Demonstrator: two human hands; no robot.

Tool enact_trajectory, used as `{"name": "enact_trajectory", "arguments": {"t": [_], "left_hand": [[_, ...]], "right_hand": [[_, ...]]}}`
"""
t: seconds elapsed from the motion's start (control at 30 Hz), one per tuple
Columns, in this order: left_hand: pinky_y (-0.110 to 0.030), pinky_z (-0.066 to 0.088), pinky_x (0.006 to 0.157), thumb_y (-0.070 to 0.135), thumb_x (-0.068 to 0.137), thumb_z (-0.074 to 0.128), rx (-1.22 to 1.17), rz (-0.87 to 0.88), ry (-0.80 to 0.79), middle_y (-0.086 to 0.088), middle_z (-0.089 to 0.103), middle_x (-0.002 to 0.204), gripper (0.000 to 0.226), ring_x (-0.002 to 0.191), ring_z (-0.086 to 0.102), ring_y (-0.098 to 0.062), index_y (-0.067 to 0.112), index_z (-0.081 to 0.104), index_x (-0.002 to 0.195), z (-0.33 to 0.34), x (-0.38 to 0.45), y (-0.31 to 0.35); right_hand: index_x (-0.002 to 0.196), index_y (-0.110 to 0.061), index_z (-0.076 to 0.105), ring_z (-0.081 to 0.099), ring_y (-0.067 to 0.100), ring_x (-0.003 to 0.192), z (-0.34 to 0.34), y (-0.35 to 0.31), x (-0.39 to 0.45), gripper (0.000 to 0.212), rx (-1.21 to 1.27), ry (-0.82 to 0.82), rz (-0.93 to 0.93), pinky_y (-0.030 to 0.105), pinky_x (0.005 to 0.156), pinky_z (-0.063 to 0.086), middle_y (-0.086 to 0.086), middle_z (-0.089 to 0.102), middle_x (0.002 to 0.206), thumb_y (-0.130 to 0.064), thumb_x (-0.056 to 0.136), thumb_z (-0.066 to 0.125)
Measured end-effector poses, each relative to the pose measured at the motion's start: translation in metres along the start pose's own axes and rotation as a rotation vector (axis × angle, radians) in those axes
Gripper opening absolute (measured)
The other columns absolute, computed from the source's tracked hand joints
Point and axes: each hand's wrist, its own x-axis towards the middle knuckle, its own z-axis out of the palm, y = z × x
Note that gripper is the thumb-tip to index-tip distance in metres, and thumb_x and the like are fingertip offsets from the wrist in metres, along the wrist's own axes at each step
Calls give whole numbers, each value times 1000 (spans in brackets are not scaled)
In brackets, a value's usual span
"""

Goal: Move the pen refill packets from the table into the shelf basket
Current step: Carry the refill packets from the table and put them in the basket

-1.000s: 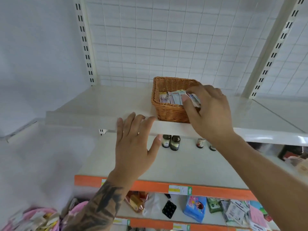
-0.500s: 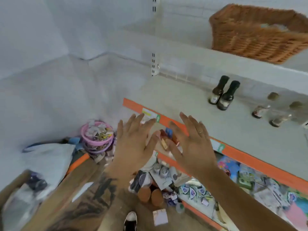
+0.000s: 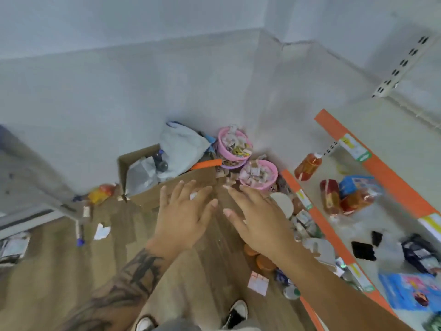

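- Both hands are out in front, palms down and fingers spread: the left hand (image 3: 185, 216), on the tattooed forearm, and the right hand (image 3: 260, 218) grasp nothing and touch nothing that can be made out.
- They hang above the wood-look floor (image 3: 55, 271), just beside each other, thumbs nearly meeting, with the person's shoes (image 3: 236, 314) low in the view.
- No wicker shelf basket shows in the head view, so how many packets it holds cannot be told from here.
- No counter shows either, and no pen refill packet can be picked out with any certainty.
- Two pink tubs (image 3: 259, 174) full of small pale packets stand in the corner just beyond the fingertips, next to an open cardboard box (image 3: 145, 170); whether these hold the refills is too blurred to say.
- A few small white packets (image 3: 257, 283) lie loose on the floor near the orange-edged shelves (image 3: 391, 185) on the right, which carry a bottle (image 3: 307, 166) and bagged goods.
- My judgement: with both hands free, this looks like a moment between loads, a reach toward the next pick, not a carry.
- Left to do, as far as it can be judged: find the remaining packets, grasp them, and lift them to the basket above.
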Motion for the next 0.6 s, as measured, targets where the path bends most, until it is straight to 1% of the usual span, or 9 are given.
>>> {"name": "enact_trajectory", "arguments": {"t": [0.1, 0.23, 0.33, 0.4, 0.5, 0.6], "left_hand": [[-63, 15, 122, 71, 101, 9, 20, -109, -1, 4, 41, 161, 62, 153, 30, -25, 49, 39, 150, -14, -34, -65], [-66, 16, 123, 71, 101, 15, 12, -253, 5, -2, 46, 157, 59, 151, 34, -30, 47, 45, 147, -42, -91, -161], [-64, 14, 124, 71, 101, 18, 31, -358, 15, -1, 42, 159, 59, 153, 29, -27, 47, 42, 148, -59, -133, -236], [-62, 10, 125, 71, 101, 16, 24, -413, 9, 0, 38, 162, 60, 155, 25, -27, 47, 38, 151, -68, -158, -282], [-62, 11, 124, 71, 98, 10, 48, -473, 20, -2, 38, 162, 65, 154, 26, -29, 46, 38, 152, -81, -196, -343], [-63, 12, 124, 69, 99, 14, 21, -555, 47, -4, 39, 161, 63, 153, 27, -30, 45, 39, 152, -95, -232, -395]], "right_hand": [[159, -34, 35, 37, 28, 149, 20, -68, 24, 60, -45, -66, -100, 45, 119, 34, 3, 37, 164, -61, 106, 33], [160, -37, 31, 33, 31, 152, 53, -175, 51, 61, -105, -144, -223, 46, 122, 27, 6, 33, 167, -64, 105, 30], [160, -37, 31, 33, 30, 152, 83, -258, 66, 62, -114, -178, -308, 47, 123, 27, 7, 33, 167, -64, 105, 31], [160, -36, 30, 32, 29, 153, 105, -310, 73, 63, -125, -191, -344, 46, 124, 28, 7, 34, 166, -65, 105, 31], [162, -37, 26, 30, 27, 154, 135, -382, 76, 64, -118, -229, -402, 43, 125, 26, 5, 32, 168, -65, 105, 29], [162, -37, 21, 29, 27, 154, 158, -448, 77, 65, -137, -268, -489, 44, 126, 25, 4, 28, 169, -66, 104, 26]]}}
